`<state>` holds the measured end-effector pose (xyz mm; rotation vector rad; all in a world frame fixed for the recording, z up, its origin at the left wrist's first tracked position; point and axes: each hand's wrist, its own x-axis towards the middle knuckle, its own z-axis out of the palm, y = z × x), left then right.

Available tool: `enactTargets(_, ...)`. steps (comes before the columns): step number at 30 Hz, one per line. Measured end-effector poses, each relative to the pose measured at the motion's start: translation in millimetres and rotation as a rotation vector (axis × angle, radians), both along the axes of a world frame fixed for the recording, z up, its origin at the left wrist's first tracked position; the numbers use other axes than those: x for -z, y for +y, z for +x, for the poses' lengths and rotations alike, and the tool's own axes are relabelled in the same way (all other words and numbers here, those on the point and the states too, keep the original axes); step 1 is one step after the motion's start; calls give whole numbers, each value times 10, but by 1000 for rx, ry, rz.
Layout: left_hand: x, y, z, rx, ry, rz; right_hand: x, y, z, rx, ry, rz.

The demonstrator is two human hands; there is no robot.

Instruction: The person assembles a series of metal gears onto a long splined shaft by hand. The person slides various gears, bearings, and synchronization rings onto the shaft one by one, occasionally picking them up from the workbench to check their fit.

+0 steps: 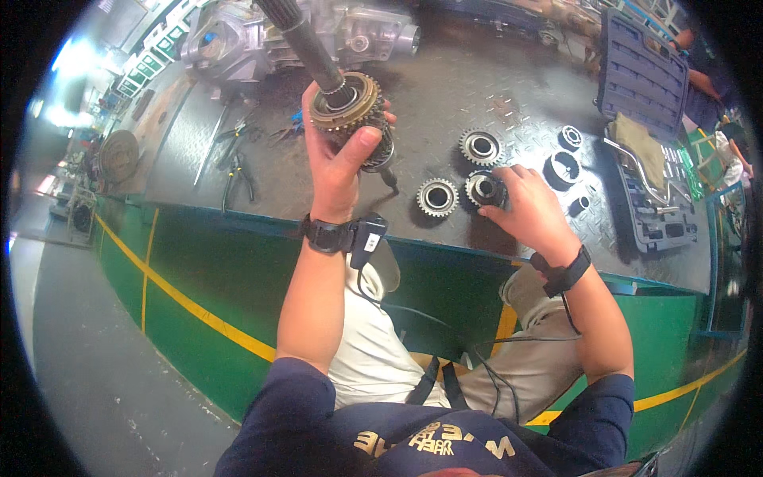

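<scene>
My left hand (338,159) is wrapped round a splined gear shaft (306,52), gripping it at its stack of toothed rings (354,103). The shaft leans, with its long splined end up and its thin lower end near the bench top. My right hand (531,199) has its fingers closed on a small steel gear (483,188) on the bench; part of that gear is hidden by the fingers. Close beside it lie two more loose gears, a rear gear (480,147) and a left gear (437,197).
A metal housing (294,44) stands at the back left. Pliers (237,181) and a thin rod (210,143) lie at left. To the right are a bearing (570,137), a dark ring (562,170), a small sleeve (579,206) and an open socket case (644,79). Another person's arm (703,83) shows at far right.
</scene>
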<state>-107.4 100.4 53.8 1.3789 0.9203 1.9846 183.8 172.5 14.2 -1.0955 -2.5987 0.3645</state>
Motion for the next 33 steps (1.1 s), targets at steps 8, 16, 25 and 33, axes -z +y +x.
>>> enactTargets(8, 22, 2, -92, 83, -93, 69, 43, 11, -105, -18, 2, 61)
enactTargets(16, 19, 1, -70, 66, -108, 58, 127, 42, -137, -30, 33, 81)
enactTargets(25, 4, 4, -38, 73, -82, 53, 91, 8, -124, -16, 38, 86)
enactTargets(33, 8, -5, -48, 67, -81, 59, -140, -209, -215, -43, 0, 113)
